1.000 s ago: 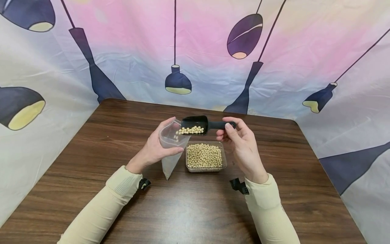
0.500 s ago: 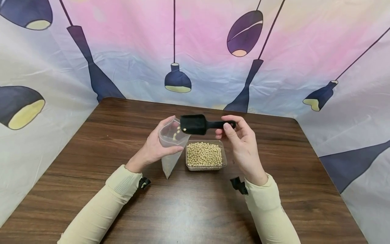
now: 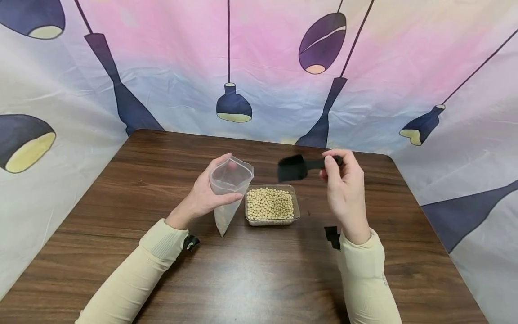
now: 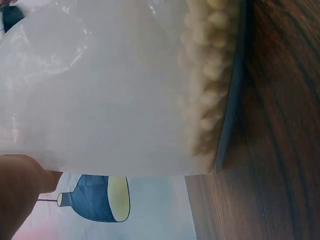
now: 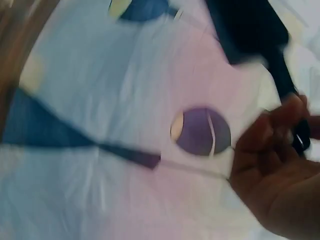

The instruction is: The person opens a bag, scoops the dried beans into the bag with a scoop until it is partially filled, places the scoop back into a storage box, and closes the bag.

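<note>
**Spill risk: both holds are one-sided**

Nearest you: left sleeve (image 3: 133,270) and right sleeve (image 3: 366,274), low over the table (image 3: 247,288). Minor concern: loose fabric might catch something on a wide reach.

Your left hand (image 3: 200,191) grips the bag (image 3: 228,180) from its left side, thumb across the near face, mouth spread and facing up. Beans (image 4: 212,75) sit at its bottom, per the left wrist view. Whether the tip touches the table, cannot tell. Likeliest failure, my judgement: thin film with its weight low, so an easing thumb could let the mouth fold or the bag slip and dump its load.

Just right of the bag, the box (image 3: 272,222) stands on the table and looks filled high with more beans. A knock or a hard dig could push some over the rim; round ones would roll.

Your right hand (image 3: 346,193) pinches the scoop (image 3: 292,168) near the handle's end, raised, well apart from the bag. No beans show in it, though it is blurred. Held that far back, a loaded scoop could twist and tip.

Farthest: backdrop (image 3: 182,58); no hazard noted.
</note>
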The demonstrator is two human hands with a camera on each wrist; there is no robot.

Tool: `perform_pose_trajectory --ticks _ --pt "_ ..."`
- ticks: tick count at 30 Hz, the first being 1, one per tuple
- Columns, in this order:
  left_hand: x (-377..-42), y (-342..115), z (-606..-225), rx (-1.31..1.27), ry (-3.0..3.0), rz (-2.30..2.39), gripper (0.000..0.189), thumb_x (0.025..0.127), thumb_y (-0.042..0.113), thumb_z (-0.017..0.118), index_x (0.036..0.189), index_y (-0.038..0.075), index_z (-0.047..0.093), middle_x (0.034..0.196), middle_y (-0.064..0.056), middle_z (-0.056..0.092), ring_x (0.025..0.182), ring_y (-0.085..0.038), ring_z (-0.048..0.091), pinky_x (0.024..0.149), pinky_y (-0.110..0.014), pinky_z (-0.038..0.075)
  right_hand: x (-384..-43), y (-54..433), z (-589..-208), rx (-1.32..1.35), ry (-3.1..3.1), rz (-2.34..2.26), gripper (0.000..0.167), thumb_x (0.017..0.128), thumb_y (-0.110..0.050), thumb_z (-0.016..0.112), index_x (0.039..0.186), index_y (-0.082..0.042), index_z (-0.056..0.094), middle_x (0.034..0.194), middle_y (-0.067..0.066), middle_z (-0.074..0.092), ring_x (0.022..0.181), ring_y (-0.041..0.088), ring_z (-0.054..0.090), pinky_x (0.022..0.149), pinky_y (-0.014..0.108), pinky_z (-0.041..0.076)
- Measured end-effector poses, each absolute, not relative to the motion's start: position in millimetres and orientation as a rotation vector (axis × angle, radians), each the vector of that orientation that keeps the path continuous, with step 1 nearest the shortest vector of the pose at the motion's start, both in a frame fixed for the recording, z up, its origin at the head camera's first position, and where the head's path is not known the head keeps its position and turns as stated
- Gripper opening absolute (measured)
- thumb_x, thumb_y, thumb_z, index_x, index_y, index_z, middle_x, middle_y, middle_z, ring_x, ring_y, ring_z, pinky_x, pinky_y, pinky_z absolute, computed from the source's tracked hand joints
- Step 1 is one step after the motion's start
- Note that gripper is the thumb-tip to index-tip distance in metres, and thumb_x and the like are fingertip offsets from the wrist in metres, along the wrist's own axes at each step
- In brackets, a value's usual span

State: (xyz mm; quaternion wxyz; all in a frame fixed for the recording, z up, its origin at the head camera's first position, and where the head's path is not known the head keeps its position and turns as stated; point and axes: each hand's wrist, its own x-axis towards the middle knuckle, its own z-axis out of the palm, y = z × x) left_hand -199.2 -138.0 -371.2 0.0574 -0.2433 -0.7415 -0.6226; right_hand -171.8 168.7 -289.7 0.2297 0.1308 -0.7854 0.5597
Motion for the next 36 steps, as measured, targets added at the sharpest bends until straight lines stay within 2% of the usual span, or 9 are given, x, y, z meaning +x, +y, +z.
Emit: perform_pose_trajectory --ticks 4,9,15,21,28,31,33,36 --pt "-199 -138 -371 -0.729 -2.26 -1.885 0.091 0.074 0.0 0.082 0.149 0.014 0.033 0.134 -0.008 0.05 0.115 -0.028 0.053 0.087 -0.029 0.05 -176 178 -295 0.274 -2.61 1.183 0.027 0.105 -0.029 0.039 0.115 -0.011 0.058 0.082 0.007 0.06 0.057 0.023 0.049 0.052 0.034 0.04" --pt "-197 -139 -370 -0.721 -2.262 -1.871 0.091 0.074 0.001 0.083 0.149 0.018 0.035 0.134 -0.008 0.051 0.115 -0.027 0.053 0.088 -0.029 0.05 -187 175 -307 0.283 -2.842 0.985 0.025 0.105 -0.024 0.039 0.117 -0.009 0.055 0.074 0.008 0.054 0.049 0.023 0.043 0.051 0.037 0.038" --pt "-198 -139 -371 -0.717 -2.244 -1.88 0.091 0.073 -0.001 0.082 0.149 0.016 0.035 0.133 -0.01 0.051 0.115 -0.028 0.053 0.089 -0.028 0.049 -194 172 -315 0.304 -2.958 0.938 0.024 0.105 -0.022 0.038 0.118 -0.007 0.053 0.065 0.008 0.051 0.046 0.021 0.041 0.049 0.035 0.037" --pt "-198 -138 -372 -0.721 -2.226 -1.899 0.091 0.073 -0.004 0.081 0.149 0.012 0.034 0.133 -0.012 0.051 0.115 -0.03 0.052 0.088 -0.028 0.05 -203 176 -321 0.34 -3.03 0.991 0.024 0.104 -0.018 0.04 0.116 -0.004 0.055 0.077 0.01 0.054 0.055 0.022 0.044 0.055 0.035 0.039" --pt "-198 -138 -370 -0.719 -2.254 -1.873 0.09 0.073 0.001 0.083 0.148 0.02 0.036 0.133 -0.008 0.051 0.114 -0.026 0.053 0.088 -0.029 0.049 -215 178 -335 0.318 -3.157 1.223 0.021 0.105 -0.016 0.039 0.115 -0.002 0.051 0.096 0.019 0.065 0.073 0.028 0.06 0.058 0.034 0.043" --pt "-198 -138 -370 -0.718 -2.253 -1.878 0.09 0.073 0.001 0.082 0.148 0.019 0.036 0.133 -0.008 0.051 0.114 -0.027 0.053 0.088 -0.029 0.049 -219 182 -339 0.27 -3.169 1.338 0.019 0.105 -0.015 0.041 0.114 -0.001 0.05 0.094 0.022 0.065 0.082 0.035 0.063 0.064 0.037 0.049" --pt "-199 -138 -370 -0.715 -2.252 -1.879 0.09 0.074 0.0 0.082 0.148 0.019 0.036 0.133 -0.008 0.051 0.114 -0.027 0.053 0.088 -0.029 0.049 -222 185 -342 0.253 -3.162 1.43 0.019 0.104 -0.014 0.042 0.113 0.001 0.049 0.089 0.02 0.063 0.083 0.037 0.063 0.07 0.041 0.051" --pt "-199 -138 -371 -0.716 -2.247 -1.881 0.089 0.074 -0.001 0.082 0.148 0.018 0.036 0.133 -0.01 0.051 0.114 -0.028 0.053 0.088 -0.028 0.049 -226 190 -345 0.256 -3.152 1.515 0.019 0.103 -0.012 0.044 0.112 0.004 0.05 0.085 0.016 0.063 0.079 0.032 0.063 0.075 0.045 0.053"
